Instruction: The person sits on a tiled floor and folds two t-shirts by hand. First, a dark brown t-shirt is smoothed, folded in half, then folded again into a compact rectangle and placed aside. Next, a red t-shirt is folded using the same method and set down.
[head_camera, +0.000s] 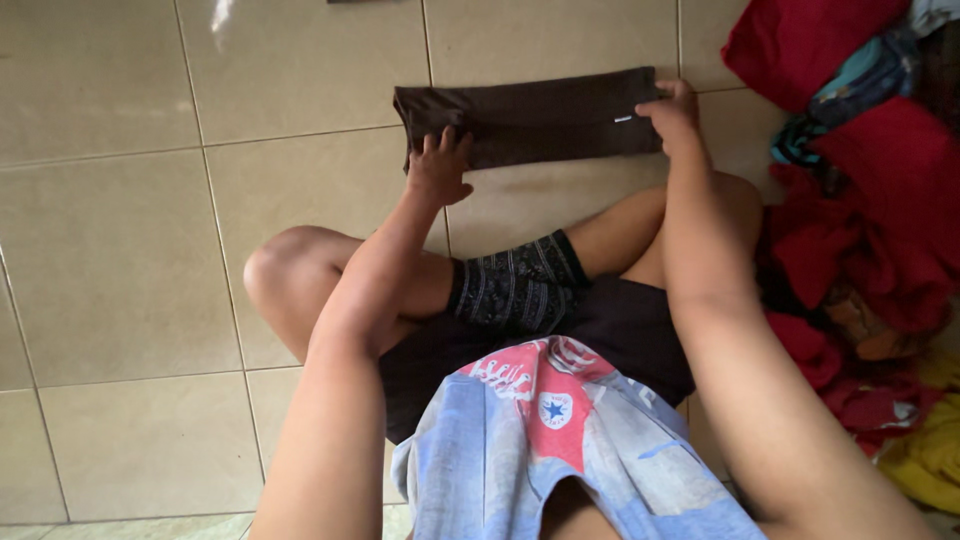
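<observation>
sitting cross-legged on the beige tiled floor (120, 250), which is filling the whole left and centre of the frame. the laundry pile (870, 220), mostly red with teal and yellow bits, is running down the right edge, well apart from my left hand and just beside my right forearm.

the dark brown garment (535, 118) is lying flat on the tiles in the upper centre, folded into a long narrow band, left end looking doubled over. a small pale tag (623, 119) is showing near its right end.

handling, my read: it's looking like thin soft fabric, light, zero stiffness, so it's going to droop and unfold if lifted by one point. not fragile. the tile is looking smooth, so the band is probably sliding easily when pushed. best holds are the two short ends, both at once, pinching through all the layers so the fold stays together.

my left hand (440, 165) is pressing palm down on the lower left end, fingers spread and partly over the cloth, not closed around anything. my right hand (672, 108) is sitting at the right end, fingers curled onto the edge just beside the tag, looking like a pinch on the cloth.
</observation>
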